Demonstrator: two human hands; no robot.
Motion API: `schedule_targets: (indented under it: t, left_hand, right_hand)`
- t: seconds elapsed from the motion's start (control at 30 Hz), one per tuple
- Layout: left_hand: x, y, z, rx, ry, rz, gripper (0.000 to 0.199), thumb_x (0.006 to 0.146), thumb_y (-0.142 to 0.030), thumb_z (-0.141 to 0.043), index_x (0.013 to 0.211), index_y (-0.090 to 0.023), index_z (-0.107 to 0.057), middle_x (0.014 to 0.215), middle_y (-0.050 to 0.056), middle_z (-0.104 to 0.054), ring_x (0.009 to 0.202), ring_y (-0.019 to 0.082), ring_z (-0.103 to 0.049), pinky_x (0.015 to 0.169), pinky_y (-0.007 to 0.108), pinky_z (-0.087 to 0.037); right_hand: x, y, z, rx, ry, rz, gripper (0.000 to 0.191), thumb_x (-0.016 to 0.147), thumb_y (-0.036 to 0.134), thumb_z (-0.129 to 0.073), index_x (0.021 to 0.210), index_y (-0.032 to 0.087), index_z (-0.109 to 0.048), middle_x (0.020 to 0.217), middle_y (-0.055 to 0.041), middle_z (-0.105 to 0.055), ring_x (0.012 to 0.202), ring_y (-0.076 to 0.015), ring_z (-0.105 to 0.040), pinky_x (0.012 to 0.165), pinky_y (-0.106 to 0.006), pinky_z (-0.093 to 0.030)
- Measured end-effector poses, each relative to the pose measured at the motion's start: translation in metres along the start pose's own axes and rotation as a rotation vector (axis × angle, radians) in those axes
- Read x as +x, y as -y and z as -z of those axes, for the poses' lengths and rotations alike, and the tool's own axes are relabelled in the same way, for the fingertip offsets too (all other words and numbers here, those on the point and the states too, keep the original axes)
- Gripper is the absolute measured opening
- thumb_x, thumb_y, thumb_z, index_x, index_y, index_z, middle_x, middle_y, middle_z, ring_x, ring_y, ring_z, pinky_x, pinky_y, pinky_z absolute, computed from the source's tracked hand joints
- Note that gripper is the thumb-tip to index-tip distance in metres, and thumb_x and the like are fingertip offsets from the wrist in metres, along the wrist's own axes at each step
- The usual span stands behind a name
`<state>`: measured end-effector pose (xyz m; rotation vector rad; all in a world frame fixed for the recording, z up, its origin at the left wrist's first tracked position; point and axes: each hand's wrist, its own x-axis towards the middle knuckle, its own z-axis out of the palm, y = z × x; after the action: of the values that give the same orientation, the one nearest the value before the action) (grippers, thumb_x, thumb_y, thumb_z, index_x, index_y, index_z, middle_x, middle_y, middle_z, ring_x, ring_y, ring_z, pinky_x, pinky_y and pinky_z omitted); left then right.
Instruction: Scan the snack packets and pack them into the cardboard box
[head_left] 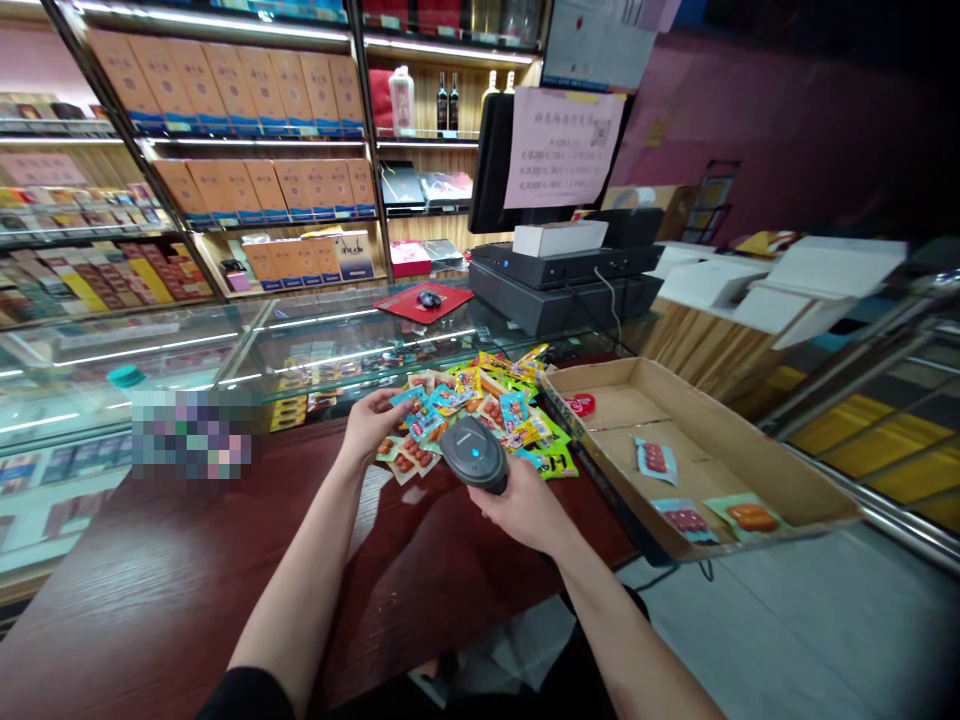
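Note:
My right hand (pixel 521 500) is wrapped round the handle of a dark grey barcode scanner (pixel 471 448), which has a blue light on top. At the left edge of a heap of small snack packets (pixel 491 410), my left hand (pixel 369 425) pinches a blue snack packet (pixel 412 405) between thumb and fingers. The heap mixes blue, yellow and green wrappers with clear packs of small sausages. It lies on the dark red wooden counter (pixel 247 560), and the scanner's head covers part of it.
Right of the heap is a shallow cardboard box (pixel 622 455) with several sausage packs inside. Behind stand a monitor (pixel 491 165), a cash drawer (pixel 555 290) and a mouse (pixel 429 299) on a red mat. A bottle with a teal cap (pixel 126 376) stands at the left.

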<state>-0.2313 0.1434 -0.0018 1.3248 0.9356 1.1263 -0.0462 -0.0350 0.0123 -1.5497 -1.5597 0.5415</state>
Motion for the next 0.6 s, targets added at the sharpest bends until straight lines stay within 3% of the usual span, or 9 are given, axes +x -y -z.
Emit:
schedule_targets:
  t: [0.2,0.4,0.6]
  left_hand:
    - [-0.008,-0.013,-0.012,-0.047,-0.03,-0.022,0.051,0.055,-0.043,-0.084,0.096,-0.014,-0.07,0.077,0.004,-0.071,0.064,0.014,-0.063,0.056,0.023,-0.049]
    - [-0.01,-0.02,-0.013,-0.049,-0.085,-0.01,0.049,0.055,-0.037,-0.084,0.094,-0.012,-0.071,0.054,-0.005,-0.059,0.047,0.007,-0.051,0.046,0.019,-0.042]
    - [-0.011,-0.016,-0.016,-0.068,-0.035,-0.022,0.049,0.057,-0.04,-0.084,0.095,-0.013,-0.069,0.073,0.002,-0.069,0.055,0.009,-0.058,0.05,0.021,-0.046]
  right_hand:
    - [0.0,0.001,0.0,-0.033,0.02,0.012,0.016,0.075,0.023,-0.061,0.089,0.018,-0.065,0.088,-0.006,-0.072,0.08,-0.0203,-0.066,0.071,-0.029,-0.049]
    - [-0.001,0.001,-0.001,-0.027,0.019,-0.003,0.015,0.073,0.023,-0.063,0.087,0.018,-0.065,0.085,-0.0056,-0.072,0.079,-0.0212,-0.066,0.068,-0.029,-0.05]
    - [-0.007,0.005,0.011,0.036,-0.015,0.018,0.018,0.073,0.022,-0.062,0.091,0.018,-0.066,0.085,-0.0052,-0.072,0.079,-0.0209,-0.067,0.071,-0.03,-0.051]
